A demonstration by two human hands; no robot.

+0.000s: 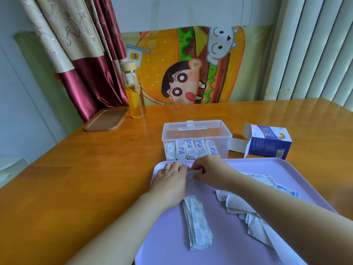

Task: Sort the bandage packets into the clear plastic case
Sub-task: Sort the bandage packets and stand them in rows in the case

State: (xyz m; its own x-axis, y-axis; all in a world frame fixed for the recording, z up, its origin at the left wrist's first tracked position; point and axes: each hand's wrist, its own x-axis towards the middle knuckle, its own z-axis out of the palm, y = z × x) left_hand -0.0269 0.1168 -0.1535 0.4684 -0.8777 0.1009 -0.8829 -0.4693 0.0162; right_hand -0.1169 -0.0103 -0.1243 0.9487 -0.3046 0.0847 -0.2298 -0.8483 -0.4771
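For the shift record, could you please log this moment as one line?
stage: sorting | left hand and right hand: together hold bandage packet over tray | clear case: open, front row filled

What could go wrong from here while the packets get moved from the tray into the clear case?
1. The right forearm lies across the loose packet pile on the purple tray; pulling back could drag packets off.
2. The clear case already holds a standing row of packets along its near wall; a careless insert might topple them.
3. The small folded packet pinched between both hands could slip.
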